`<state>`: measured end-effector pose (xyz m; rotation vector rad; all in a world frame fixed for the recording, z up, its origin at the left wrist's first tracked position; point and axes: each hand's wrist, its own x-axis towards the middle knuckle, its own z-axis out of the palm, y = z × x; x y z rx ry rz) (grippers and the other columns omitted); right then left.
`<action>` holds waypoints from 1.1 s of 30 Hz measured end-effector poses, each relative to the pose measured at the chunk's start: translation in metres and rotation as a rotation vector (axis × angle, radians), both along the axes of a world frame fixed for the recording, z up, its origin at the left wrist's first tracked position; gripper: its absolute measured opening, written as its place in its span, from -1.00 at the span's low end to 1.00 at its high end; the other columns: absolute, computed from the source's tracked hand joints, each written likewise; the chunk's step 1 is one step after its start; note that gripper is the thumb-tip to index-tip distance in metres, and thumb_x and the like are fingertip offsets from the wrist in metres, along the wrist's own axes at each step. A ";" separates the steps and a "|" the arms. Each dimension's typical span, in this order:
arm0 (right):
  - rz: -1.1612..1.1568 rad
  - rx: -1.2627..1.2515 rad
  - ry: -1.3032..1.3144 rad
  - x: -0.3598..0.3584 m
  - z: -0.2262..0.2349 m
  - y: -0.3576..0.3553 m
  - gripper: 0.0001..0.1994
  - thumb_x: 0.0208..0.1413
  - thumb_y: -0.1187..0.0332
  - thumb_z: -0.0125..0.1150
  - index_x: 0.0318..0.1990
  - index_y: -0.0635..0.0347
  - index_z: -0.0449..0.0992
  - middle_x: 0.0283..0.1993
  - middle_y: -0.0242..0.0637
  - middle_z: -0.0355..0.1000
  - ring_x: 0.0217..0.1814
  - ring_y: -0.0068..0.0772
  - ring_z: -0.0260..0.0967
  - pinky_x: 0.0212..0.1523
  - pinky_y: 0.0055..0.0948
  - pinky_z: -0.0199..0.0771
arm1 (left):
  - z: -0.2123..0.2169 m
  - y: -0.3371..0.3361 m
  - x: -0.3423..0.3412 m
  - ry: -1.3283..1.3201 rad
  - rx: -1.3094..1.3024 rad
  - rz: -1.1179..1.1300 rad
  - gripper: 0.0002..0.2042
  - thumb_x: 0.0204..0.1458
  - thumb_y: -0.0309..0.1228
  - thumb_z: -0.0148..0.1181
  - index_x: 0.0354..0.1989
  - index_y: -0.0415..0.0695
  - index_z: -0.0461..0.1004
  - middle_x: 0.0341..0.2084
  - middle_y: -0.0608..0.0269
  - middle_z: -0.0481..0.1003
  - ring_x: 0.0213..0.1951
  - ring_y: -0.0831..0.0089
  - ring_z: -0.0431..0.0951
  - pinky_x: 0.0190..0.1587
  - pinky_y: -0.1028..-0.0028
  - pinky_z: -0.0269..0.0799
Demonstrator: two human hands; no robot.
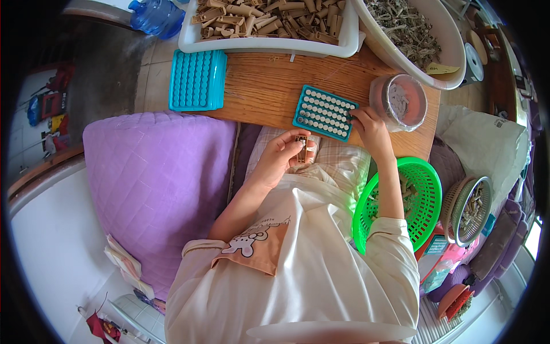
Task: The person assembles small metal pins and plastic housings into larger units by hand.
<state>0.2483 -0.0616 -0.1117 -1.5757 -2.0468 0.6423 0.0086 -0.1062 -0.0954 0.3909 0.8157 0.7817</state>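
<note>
Pinching a small brown piece (300, 141) in our left hand (285, 153), we steady the teal tray (325, 112) with curled right hand (371, 129) fingertips, keeping it flat.

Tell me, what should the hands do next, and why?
Probably carry the small piece in the left hand up to the teal tray. The right hand already rests at the tray's edge, and the tray's rows of round slots sit just above the piece.

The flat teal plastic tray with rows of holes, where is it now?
The flat teal plastic tray lies on the wooden table, under the right hand, beside the round clear tub.
</note>
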 end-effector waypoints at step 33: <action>-0.213 -0.339 0.598 -0.005 0.009 -0.017 -0.96 -0.06 0.55 0.02 -0.41 0.27 0.33 -0.49 -0.35 0.30 -0.50 -0.60 0.27 -0.51 -0.65 0.26 | 0.022 -0.009 0.010 0.133 0.216 -0.007 -0.71 0.01 -0.47 -0.02 -0.08 -0.29 0.24 -0.29 0.16 0.39 -0.30 0.48 0.46 -0.24 0.58 0.39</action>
